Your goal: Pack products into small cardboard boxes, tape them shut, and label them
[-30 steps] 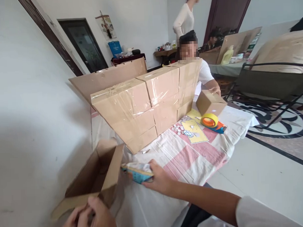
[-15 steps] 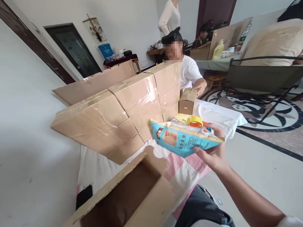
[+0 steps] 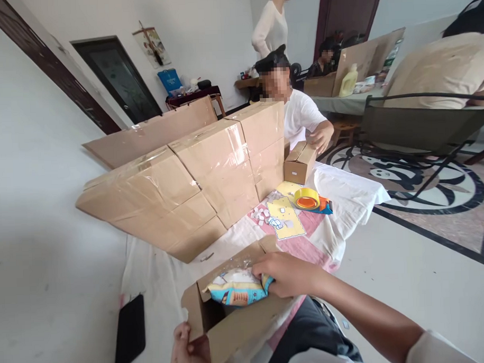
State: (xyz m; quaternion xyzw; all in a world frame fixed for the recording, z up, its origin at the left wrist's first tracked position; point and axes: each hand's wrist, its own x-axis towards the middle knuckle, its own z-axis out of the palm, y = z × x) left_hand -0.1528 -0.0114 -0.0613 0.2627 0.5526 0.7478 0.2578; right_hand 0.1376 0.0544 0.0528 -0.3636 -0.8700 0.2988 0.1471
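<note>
My right hand (image 3: 283,275) grips the right end of a blue and cream snack bag (image 3: 240,290), which lies partly inside the mouth of an open cardboard box (image 3: 247,329). My left hand (image 3: 189,350) holds the near left corner of that box, thumb on the outside of a flap and the other fingers partly hidden. Beyond the box, a yellow sheet (image 3: 287,219) lies on the cloth with small white pieces (image 3: 260,215) beside and on it. A tape dispenser with yellow tape (image 3: 307,199) rests to their right.
A wall of taped cardboard boxes (image 3: 210,166) stands at the left. Behind a small closed box (image 3: 299,166) sits a person in a white shirt (image 3: 303,113), one hand near it. A black phone-like object (image 3: 130,333) lies at lower left. A folding chair (image 3: 422,127) is at right.
The snack bag has moved down and left from above the cloth into the box opening. My left hand has come into view at the box, which now sits farther right and tilts differently.
</note>
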